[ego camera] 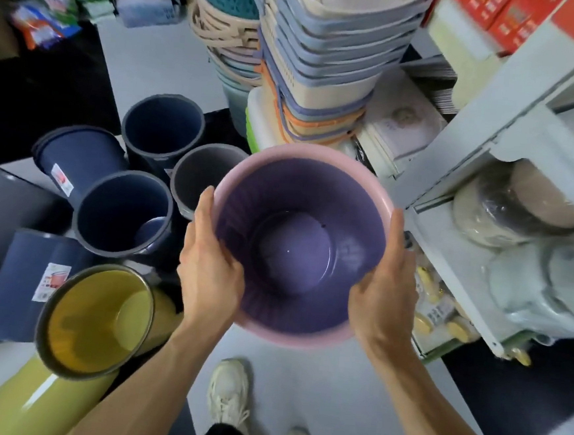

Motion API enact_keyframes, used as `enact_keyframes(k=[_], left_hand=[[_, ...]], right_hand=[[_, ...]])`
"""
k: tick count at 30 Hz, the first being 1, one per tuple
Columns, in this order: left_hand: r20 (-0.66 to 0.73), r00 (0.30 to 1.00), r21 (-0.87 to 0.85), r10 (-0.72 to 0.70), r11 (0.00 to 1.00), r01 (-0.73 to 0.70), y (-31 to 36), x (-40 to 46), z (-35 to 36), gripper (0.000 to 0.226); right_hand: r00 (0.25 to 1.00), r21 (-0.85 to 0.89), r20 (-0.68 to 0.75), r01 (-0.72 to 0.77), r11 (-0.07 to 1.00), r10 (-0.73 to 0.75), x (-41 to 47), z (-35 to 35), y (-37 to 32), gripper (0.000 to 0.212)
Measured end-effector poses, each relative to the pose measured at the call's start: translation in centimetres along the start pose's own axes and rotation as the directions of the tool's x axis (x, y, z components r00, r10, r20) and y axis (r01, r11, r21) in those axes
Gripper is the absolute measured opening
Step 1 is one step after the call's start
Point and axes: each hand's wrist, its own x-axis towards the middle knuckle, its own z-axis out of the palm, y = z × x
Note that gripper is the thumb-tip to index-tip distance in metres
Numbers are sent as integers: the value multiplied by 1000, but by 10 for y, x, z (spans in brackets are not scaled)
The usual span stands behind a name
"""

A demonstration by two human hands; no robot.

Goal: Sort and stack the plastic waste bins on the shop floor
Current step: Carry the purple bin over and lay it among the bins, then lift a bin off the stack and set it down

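Observation:
I hold a purple bin with a pink rim (299,245) upright in front of me, mouth toward the camera. My left hand (206,262) grips its left side and my right hand (386,287) grips its right side. To the left on the floor stand two dark blue bins (124,215) (162,125) and a grey bin (203,176). Another dark blue bin (73,162) lies on its side. A yellow bin with a grey rim (95,322) lies tilted at the lower left.
A tall stack of beige, blue and orange baskets (325,59) rises behind the purple bin. White shelving (489,157) with wrapped bowls runs along the right. A blue box (23,282) lies at the left. My shoes (230,391) stand on the pale floor below.

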Motion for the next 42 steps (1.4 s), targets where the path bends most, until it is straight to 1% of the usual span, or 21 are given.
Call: enact_keyframes(k=[2,6,10,15,17,21,23,25,26,28,30,32,33,35,37,39,42], left_hand=[[51,998,25,-27,999,25,5,5,16,86],[180,983,79,-31,997,17,4,25,54,88],[285,957,162,-47,987,0,-15,53,88,91],[405,908,307,-102,951,-31,-50,81,130,96],[440,891,348,-112,936,-54,-62,89,143,97],[488,871,353,-64,927,-130,-89,99,173,99],[501,863,366,-67,920,-141,-107,99,186,101],[516,853,401,-82,902,-156,-124,97,198,106],[524,846,439,-101,883,-167,-132,95,203,108],[542,821,545,-177,818,-184,-136,98,207,105],[588,763,631,-269,742,-225,-127,108,200,98],[634,716,646,-292,709,-282,-114,117,182,90],[644,719,633,-261,711,-308,-108,116,170,84],[633,757,596,-160,725,-345,-104,104,142,70],[612,786,582,-84,721,-376,-115,83,111,65],[592,802,603,-85,706,-370,-136,68,76,72],[534,836,653,-129,691,-310,-178,61,22,74]], right_hand=[[998,-19,32,-45,999,46,9,-2,8,91],[985,-51,53,-164,985,167,31,10,25,88],[966,-155,68,-237,959,250,48,42,38,94],[934,-212,98,-318,924,344,65,93,61,99],[930,-224,111,-322,920,352,71,111,73,101],[930,-236,126,-311,921,346,78,140,98,102],[914,-155,126,-367,917,387,79,150,106,90],[896,-124,173,-391,912,408,76,163,114,81],[882,-145,214,-397,906,420,73,167,118,83],[832,-220,288,-424,878,474,71,171,126,97],[788,-430,335,-359,828,516,74,166,129,107],[786,-581,349,-245,776,510,80,155,116,101],[807,-605,355,-187,774,472,81,150,105,95],[876,-574,360,-63,816,321,74,146,81,84],[918,-490,364,45,871,157,57,150,59,75],[912,-415,406,128,901,57,37,162,41,69],[892,-358,451,216,908,-34,7,185,16,62]])
